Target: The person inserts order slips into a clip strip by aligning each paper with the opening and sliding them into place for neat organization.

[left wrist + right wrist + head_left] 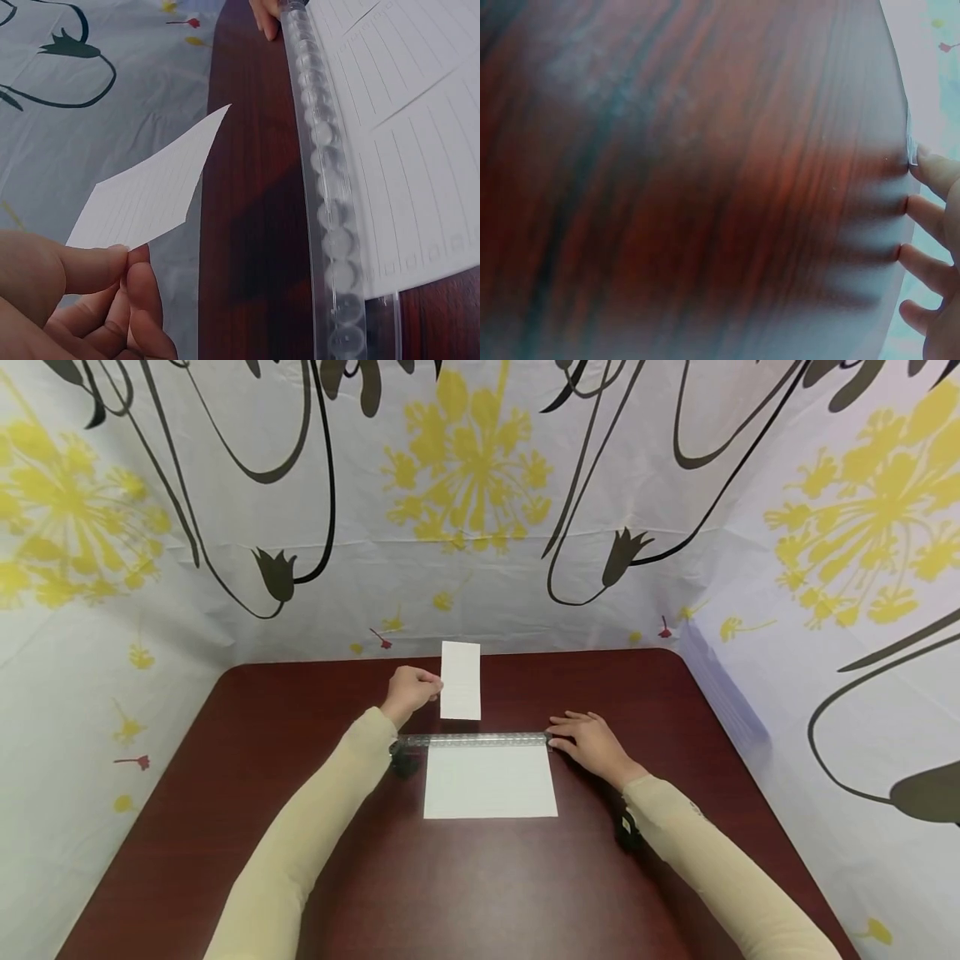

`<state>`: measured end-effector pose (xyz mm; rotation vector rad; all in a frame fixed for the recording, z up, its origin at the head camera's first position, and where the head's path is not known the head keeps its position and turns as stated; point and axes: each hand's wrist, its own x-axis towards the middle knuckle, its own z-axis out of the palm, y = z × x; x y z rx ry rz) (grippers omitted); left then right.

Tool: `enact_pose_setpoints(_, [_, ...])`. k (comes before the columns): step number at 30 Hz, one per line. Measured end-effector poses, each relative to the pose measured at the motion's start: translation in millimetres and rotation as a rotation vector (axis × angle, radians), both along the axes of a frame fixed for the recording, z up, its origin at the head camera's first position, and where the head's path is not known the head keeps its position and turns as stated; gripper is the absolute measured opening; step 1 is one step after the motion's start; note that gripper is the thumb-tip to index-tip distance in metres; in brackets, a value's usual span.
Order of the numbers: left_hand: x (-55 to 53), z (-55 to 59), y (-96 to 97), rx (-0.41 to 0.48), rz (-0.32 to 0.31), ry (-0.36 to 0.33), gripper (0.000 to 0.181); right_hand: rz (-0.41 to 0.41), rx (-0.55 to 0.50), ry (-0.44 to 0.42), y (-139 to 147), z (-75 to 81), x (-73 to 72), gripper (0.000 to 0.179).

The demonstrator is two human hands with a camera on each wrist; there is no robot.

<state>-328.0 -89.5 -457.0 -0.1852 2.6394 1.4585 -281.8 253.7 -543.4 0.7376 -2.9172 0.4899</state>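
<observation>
My left hand (411, 690) pinches a small lined paper slip (461, 681) by its edge between thumb and fingers. In the left wrist view the slip (154, 187) is held up off the table and bends slightly. A larger lined sheet (490, 781) lies flat on the table, its far edge along a clear plastic strip (480, 740). Close up, that strip (324, 150) shows a row of round transparent shapes. My right hand (592, 747) has its fingers spread, fingertips on the table and at the strip's right end. In the right wrist view the fingers (928, 217) are partly cut off.
The dark red wooden table (480, 885) has rounded far corners. A white cloth with a flower print (472, 585) hangs behind it and at both sides. Black wrist devices show at the left wrist (403, 762) and under the right wrist (626, 833).
</observation>
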Motion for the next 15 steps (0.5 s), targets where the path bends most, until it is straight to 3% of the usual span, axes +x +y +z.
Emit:
enact_pose_setpoints(7, [12.4, 4.6, -25.3, 0.051, 0.003, -0.026, 0.029, -0.006, 0.000, -0.005, 0.6, 2.3, 0.5, 0.037])
enact_pose_setpoints(15, [28.2, -0.4, -56.4, 0.047, 0.010, -0.034, 0.032, -0.011, -0.006, -0.014, -0.7, 2.8, 3.0, 0.037])
